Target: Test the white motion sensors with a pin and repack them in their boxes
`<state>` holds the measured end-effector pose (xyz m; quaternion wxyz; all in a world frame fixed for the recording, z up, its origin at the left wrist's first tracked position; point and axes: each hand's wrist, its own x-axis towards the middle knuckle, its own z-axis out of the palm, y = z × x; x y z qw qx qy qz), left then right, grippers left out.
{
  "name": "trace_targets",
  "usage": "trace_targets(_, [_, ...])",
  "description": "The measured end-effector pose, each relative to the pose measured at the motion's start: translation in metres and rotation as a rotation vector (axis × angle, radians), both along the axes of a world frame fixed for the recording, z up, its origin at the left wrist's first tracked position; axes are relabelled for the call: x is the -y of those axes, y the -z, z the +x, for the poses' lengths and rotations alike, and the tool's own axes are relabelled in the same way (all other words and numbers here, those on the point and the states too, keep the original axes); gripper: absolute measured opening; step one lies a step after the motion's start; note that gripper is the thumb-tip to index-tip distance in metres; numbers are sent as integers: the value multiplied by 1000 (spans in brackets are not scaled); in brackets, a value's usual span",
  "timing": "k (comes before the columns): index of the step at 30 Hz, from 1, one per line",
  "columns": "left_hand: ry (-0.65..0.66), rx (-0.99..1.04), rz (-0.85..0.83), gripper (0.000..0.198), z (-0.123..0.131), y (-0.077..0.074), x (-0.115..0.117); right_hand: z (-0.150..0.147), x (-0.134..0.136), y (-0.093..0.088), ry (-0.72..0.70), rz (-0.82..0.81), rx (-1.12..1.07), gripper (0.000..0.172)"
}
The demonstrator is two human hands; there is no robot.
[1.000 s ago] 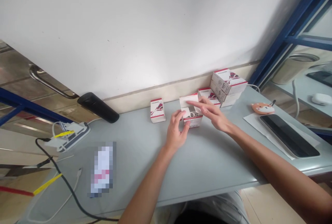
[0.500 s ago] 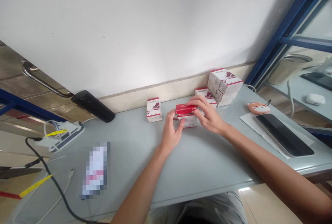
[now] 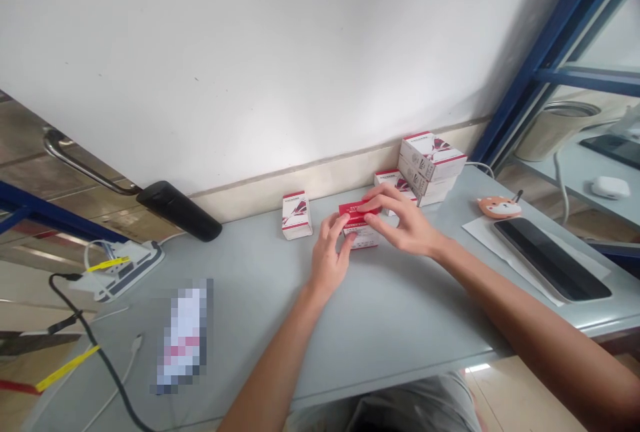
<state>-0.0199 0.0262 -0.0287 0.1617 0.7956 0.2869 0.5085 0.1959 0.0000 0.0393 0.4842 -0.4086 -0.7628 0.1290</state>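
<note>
A small white carton (image 3: pixel 367 239) with a red top flap stands on the grey desk (image 3: pixel 380 325) between my hands. My left hand (image 3: pixel 330 252) grips its left side, thumb on the front face and fingers at the left edge of the flap. From the right, my right hand (image 3: pixel 400 222) holds the red flap (image 3: pixel 351 209) with fingertips and thumb, partly covering it. The carton's inside is hidden. A similar carton (image 3: pixel 296 215) stands by itself left of my hands. Behind my right hand are another carton (image 3: pixel 387 182) and a stack of cartons (image 3: pixel 434 159).
A black cylinder (image 3: pixel 177 211) leans by the wall at left, near a white power strip (image 3: pixel 130 265) with cables. A blurred packet (image 3: pixel 183 339) lies on the left. At right are a phone (image 3: pixel 553 259) on paper and an orange animal-face item (image 3: pixel 500 207).
The red flap has been pressed lower and flatter. My left fingers have shifted up onto its edge, and my right hand reaches slightly further left over it.
</note>
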Motion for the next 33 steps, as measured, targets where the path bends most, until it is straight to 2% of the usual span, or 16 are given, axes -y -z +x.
trace_targets(2, [-2,25,0,47,-1,1,-2,2,0,1,-51,-21,41,22])
trace_targets(5, [-25,86,-8,41,-2,6,-7,-2,1,5,-78,-38,106,39])
trace_targets(10, [-139,239,-65,34,-1,13,-14,-13,-1,25,-29,-71,251,96])
trace_targets(11, [-173,275,-75,34,-1,12,-16,-14,-3,30,-25,-75,263,102])
trace_targets(13, [-235,327,-94,37,-3,9,-19,-12,-8,38,-29,-87,271,98])
trace_targets(16, [-299,318,-121,41,-11,0,-22,-7,-15,41,-12,-64,282,79])
trace_targets(18, [-362,269,-140,41,-19,-6,-24,-5,-15,38,26,20,304,68])
trace_targets(21, [-501,170,-166,31,-31,-11,-29,-8,-11,32,90,184,324,50])
trace_targets(23, [-581,107,-188,26,-39,-11,-34,-14,-7,31,122,262,344,42])
trace_targets(25, [-618,59,-225,29,-43,-6,-39,-22,-4,34,127,296,387,36])
trace_targets(28, [-606,11,-279,36,-46,1,-45,-34,-3,44,64,238,448,38])
trace_targets(31, [-598,-8,-305,38,-47,6,-46,-42,-5,55,30,83,451,62])
trace_targets(33, [-597,-9,-319,38,-47,7,-45,-44,-7,60,36,-19,441,69])
